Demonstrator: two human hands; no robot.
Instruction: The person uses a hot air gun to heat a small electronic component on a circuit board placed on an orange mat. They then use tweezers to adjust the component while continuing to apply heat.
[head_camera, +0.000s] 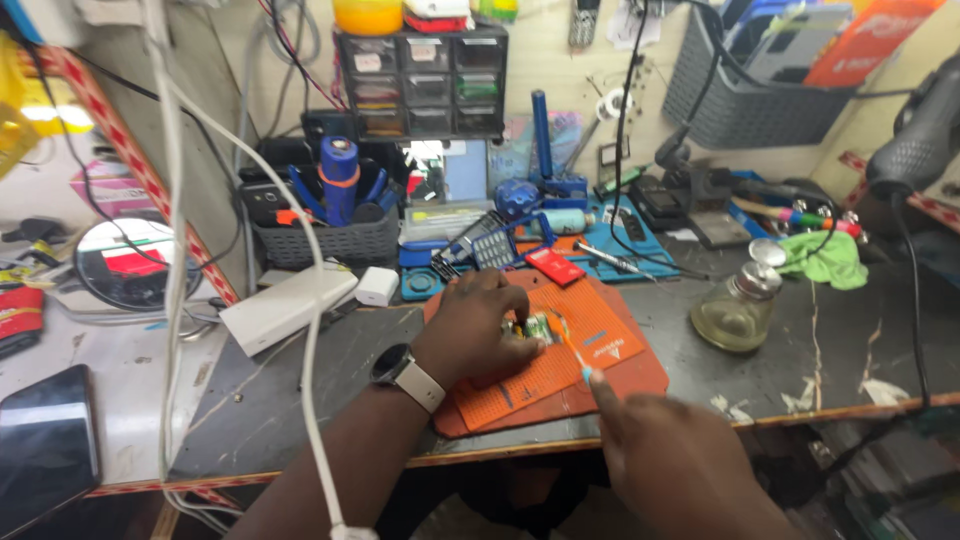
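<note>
Dark worktop (330, 360) w/ scuffed, chipped patches near the front edge. Back centre: black mini drawer cabinet (422, 82), yellow tub (368, 14) on top. Below it, grey mesh basket (325, 240) holding a blue torch w/ orange band (339, 175). White power bank (288, 307) lies tilted at left, small white charger cube (377, 286) just beside it; white cable (300, 300) hangs across the front. Round mirror (125, 262) far left, dark phone (45, 440) bottom left. Right side: glass solvent bottle w/ metal cap (738, 305), green cloth (825, 258) behind it. Grey wall basket (750, 95) top right. Blue mat (620, 240) at back w/ a red card (553, 266).
</note>
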